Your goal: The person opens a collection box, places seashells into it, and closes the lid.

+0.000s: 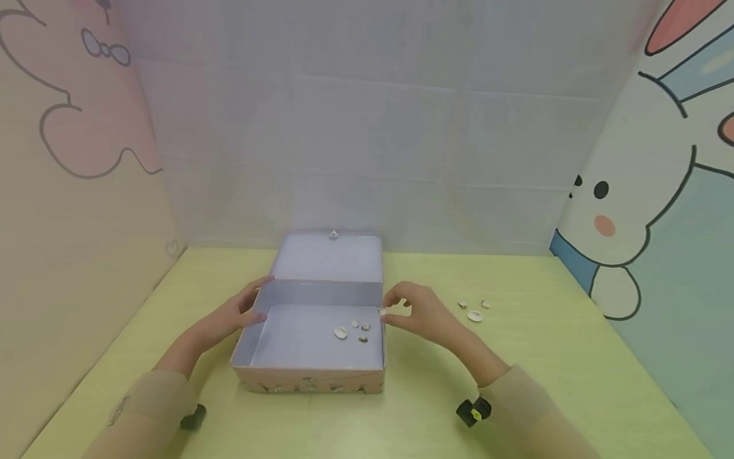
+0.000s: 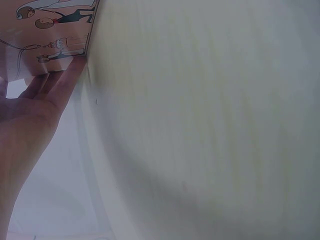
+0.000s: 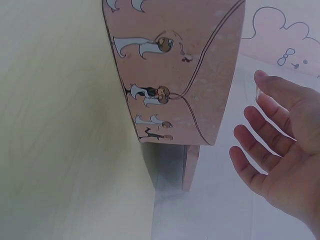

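We see the open box [image 1: 367, 380] near the lower middle of the frame, its lid [image 1: 327, 258] tipped back so that its far edge overlaps the foot of the back wall [image 1: 367, 127]; whether they touch, we cannot tell. The table [image 1: 573, 357] leaves us room on the right of the frame and in front of the box, while the printed left wall [image 1: 74, 255] and right wall [image 1: 682, 287] bound its sides.

We count 8 shells: 4 loose shells [image 1: 341, 333] on the box floor, toward its right side; 3 outer shells [image 1: 474, 315] on the table at centre right; and 1 pinched shell [image 1: 383, 312] at the box's right rim. Our right hand [image 1: 421, 309] has thumb and fingertip together on that last shell, with the outer group beyond its wrist side. Our left hand [image 1: 243, 309] holds the box's left side, thumb over the rim, fingers outside.
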Motion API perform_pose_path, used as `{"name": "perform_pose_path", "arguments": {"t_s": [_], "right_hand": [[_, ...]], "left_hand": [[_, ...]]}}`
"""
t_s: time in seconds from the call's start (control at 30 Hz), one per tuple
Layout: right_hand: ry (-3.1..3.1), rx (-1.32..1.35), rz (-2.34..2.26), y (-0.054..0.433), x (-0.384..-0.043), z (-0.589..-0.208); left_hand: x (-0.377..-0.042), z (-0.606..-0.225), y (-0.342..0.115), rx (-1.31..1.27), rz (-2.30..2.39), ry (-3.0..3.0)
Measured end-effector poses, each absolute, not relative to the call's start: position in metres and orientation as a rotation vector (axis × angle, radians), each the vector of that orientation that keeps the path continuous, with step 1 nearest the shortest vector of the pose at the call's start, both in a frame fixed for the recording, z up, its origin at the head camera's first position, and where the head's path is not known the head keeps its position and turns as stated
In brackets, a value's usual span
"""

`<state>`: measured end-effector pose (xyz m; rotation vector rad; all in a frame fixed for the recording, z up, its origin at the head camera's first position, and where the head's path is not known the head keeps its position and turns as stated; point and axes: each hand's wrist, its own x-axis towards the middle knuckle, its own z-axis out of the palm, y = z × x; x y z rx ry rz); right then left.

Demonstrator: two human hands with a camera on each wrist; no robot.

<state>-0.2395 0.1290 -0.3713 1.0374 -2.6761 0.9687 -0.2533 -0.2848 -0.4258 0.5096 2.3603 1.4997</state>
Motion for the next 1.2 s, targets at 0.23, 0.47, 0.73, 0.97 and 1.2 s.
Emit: {"name": "perform_pose_path", "arguments": {"t_s": [0.23, 0.47, 0.73, 0.97, 1.2], "right_hand": [[-2.643, 1.078, 0.996, 0.114, -0.235, -0.377], [-2.685, 1.102, 1.008, 0.099, -0.232, -0.385], [-2.776, 1.126, 0.886, 0.082, -0.227, -0.389], [-2.764, 1.118, 0.827, 0.076, -0.229, -0.393], [-2.739, 1.136, 0.861, 0.078, -0.226, -0.389]], "left_hand": [[-0.252, -0.424, -0.284, 0.508, 1.508, 2.354], [-0.253, -0.425, -0.284, 0.517, 1.516, 2.352], [-0.253, -0.425, -0.285, 0.518, 1.514, 2.354], [-0.252, -0.424, -0.284, 0.505, 1.505, 2.359], [-0.252, -0.424, -0.284, 0.507, 1.511, 2.352]]}}
